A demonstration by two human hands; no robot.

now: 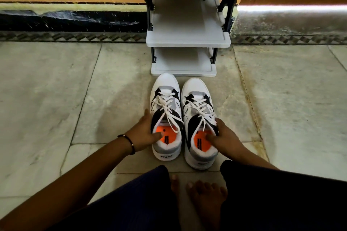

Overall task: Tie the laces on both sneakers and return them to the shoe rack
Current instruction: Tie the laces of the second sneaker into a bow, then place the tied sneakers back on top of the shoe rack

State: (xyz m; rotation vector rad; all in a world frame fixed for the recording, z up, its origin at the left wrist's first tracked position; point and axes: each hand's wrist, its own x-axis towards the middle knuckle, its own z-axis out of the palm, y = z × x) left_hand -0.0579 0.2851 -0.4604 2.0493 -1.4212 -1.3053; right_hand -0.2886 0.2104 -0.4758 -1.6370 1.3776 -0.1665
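Note:
Two white, grey and black sneakers with orange insoles stand side by side on the floor, toes toward the shoe rack (pixel 188 41). My left hand (pixel 142 133) grips the left sneaker (pixel 165 84) at its outer collar, thumb inside the opening. My right hand (pixel 222 135) grips the right sneaker (pixel 195 88) at its outer collar, thumb inside too. White laces lie loose across both tongues; I cannot tell whether they are knotted.
The grey rack has three shelves on black posts and stands against a dark patterned wall base. The stone tile floor (pixel 56 99) spreads to both sides. My knees and bare feet (pixel 199 193) are just behind the sneakers.

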